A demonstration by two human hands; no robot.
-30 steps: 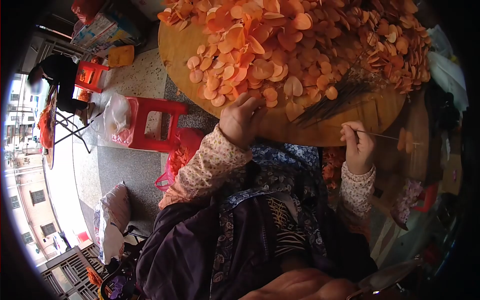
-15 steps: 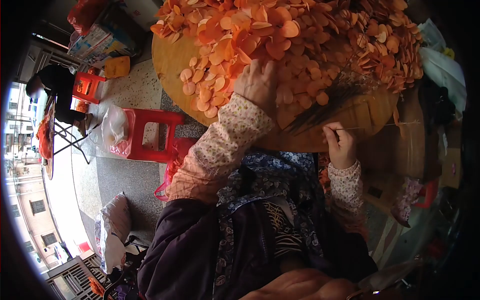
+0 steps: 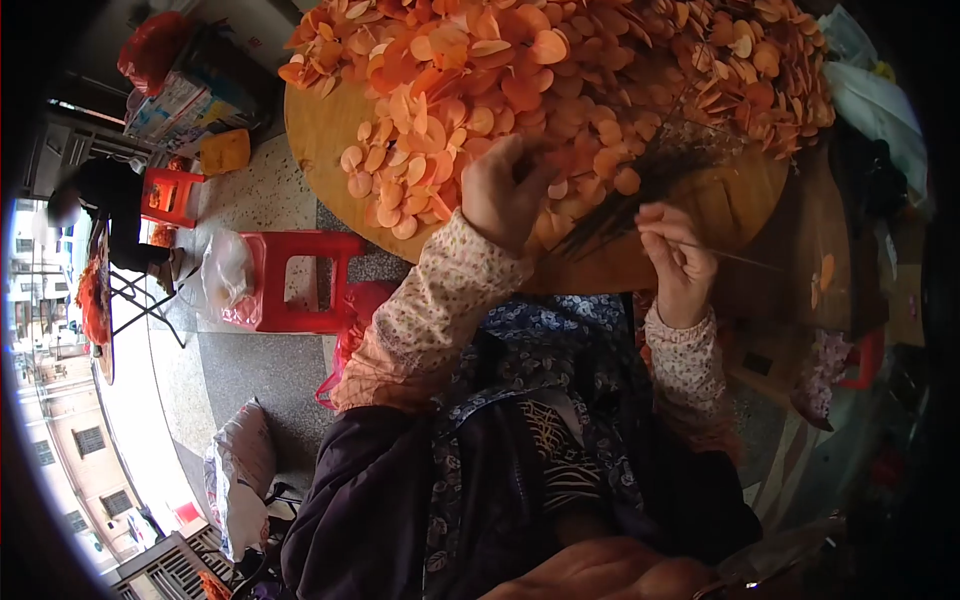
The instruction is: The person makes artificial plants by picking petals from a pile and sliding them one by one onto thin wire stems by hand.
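My left hand [image 3: 500, 195] is just above the near edge of a heap of orange artificial leaves [image 3: 430, 140]. Its fingers are curled toward the thumb in a pinch; the tips are blurred against the orange, so what they hold cannot be made out. My right hand [image 3: 682, 262] is over the table's front edge, thumb and fingers closed on a thin stem [image 3: 745, 262]. The stem points right, and an orange leaf [image 3: 823, 275] shows near its far end. Between my hands, a bundle of dark thin stems [image 3: 600, 222] lies on the round wooden table [image 3: 325, 130].
On the left stands a red plastic stool [image 3: 285, 280] with a clear plastic bag [image 3: 228, 270] on it. Farther off, a person in dark clothes [image 3: 120, 205] sits by a folding table. A white sack [image 3: 240, 470] rests on the floor. Pale plastic bags [image 3: 875, 115] hang at the right.
My left hand has lifted out of the leaf heap and drawn back toward me. My right hand has turned and risen slightly, with the stem still in its fingers. The view has shifted a little.
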